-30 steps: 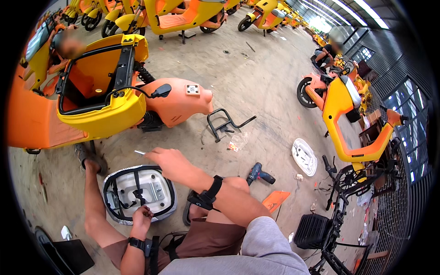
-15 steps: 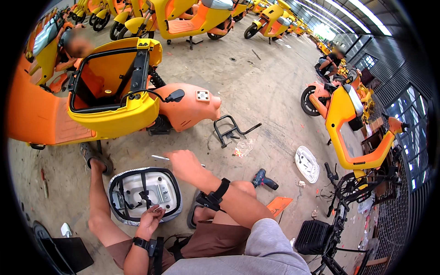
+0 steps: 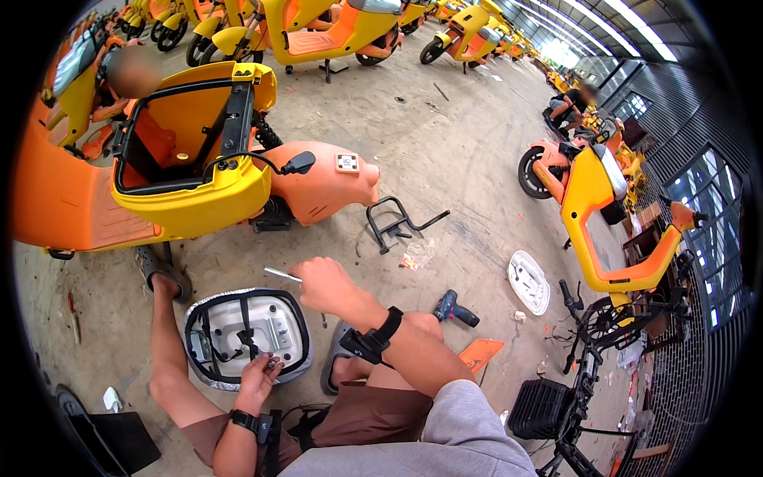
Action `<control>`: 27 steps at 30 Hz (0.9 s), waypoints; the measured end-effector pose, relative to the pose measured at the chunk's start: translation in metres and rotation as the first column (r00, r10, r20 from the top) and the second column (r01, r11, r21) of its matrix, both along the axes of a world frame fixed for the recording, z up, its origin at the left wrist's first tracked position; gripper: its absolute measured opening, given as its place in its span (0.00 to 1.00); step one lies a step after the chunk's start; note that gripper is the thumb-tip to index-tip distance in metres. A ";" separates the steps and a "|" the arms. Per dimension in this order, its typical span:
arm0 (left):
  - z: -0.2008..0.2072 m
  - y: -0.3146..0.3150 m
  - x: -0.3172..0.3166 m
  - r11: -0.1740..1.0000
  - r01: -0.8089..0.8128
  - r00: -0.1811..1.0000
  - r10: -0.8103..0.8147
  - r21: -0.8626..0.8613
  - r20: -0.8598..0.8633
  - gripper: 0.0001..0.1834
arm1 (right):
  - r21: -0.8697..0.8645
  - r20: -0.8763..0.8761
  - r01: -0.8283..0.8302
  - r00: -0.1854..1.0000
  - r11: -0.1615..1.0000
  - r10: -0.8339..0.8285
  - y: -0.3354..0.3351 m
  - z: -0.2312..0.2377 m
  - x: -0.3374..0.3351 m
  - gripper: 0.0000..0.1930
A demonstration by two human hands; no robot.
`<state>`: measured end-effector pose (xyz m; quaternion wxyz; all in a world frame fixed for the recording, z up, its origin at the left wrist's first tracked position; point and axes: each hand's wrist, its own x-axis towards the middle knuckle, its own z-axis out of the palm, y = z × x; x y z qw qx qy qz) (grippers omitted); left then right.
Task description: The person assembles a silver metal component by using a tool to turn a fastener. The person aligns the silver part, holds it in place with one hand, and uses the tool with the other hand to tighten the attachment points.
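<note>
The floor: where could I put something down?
Bare floor lies between the plastic bag and the white cover, beyond the drill. It's crowded at the black-rimmed shell, with legs beside it, the left hand over its edge, the right hand close.

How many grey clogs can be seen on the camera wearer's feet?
2. The left clog is beyond the far left corner of the upturned seat; the right clog is just right of that seat, partly hidden.
</note>
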<state>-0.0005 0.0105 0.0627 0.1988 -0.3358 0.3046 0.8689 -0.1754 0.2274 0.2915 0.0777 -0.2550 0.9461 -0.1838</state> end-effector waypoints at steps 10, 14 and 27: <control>-0.004 -0.005 0.001 0.994 0.101 0.994 -0.103 -0.043 -0.034 0.07 | 0.019 0.056 0.024 0.998 1.000 -0.025 -0.001 0.001 0.004 0.11; 0.007 0.002 0.001 0.988 0.140 0.990 -0.141 -0.072 -0.011 0.08 | 0.025 0.071 0.015 0.997 1.000 -0.017 -0.003 0.006 0.006 0.11; -0.020 -0.007 0.000 0.998 0.064 0.996 -0.065 0.011 0.059 0.09 | 0.034 0.056 -0.120 0.991 0.992 0.118 -0.007 -0.001 -0.004 0.15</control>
